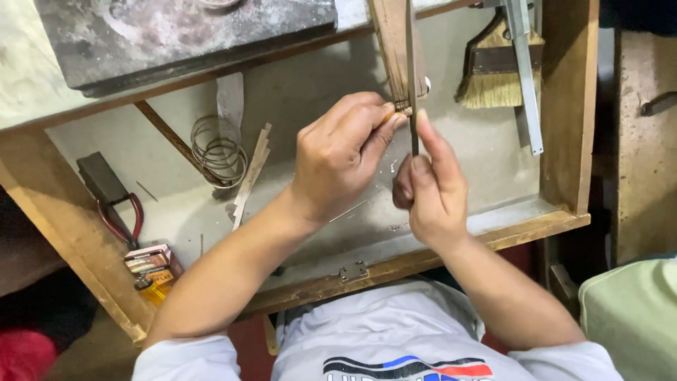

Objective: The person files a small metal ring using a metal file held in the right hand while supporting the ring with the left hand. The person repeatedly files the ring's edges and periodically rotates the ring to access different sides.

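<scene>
2 hands (384, 166), 1 file (411, 77), perhaps

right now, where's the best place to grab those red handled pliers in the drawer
Take the red-handled pliers by the two red handles, coming straight down from above. They lie flat on the drawer floor with the handles splayed; the dark block crowds the far end.
</scene>
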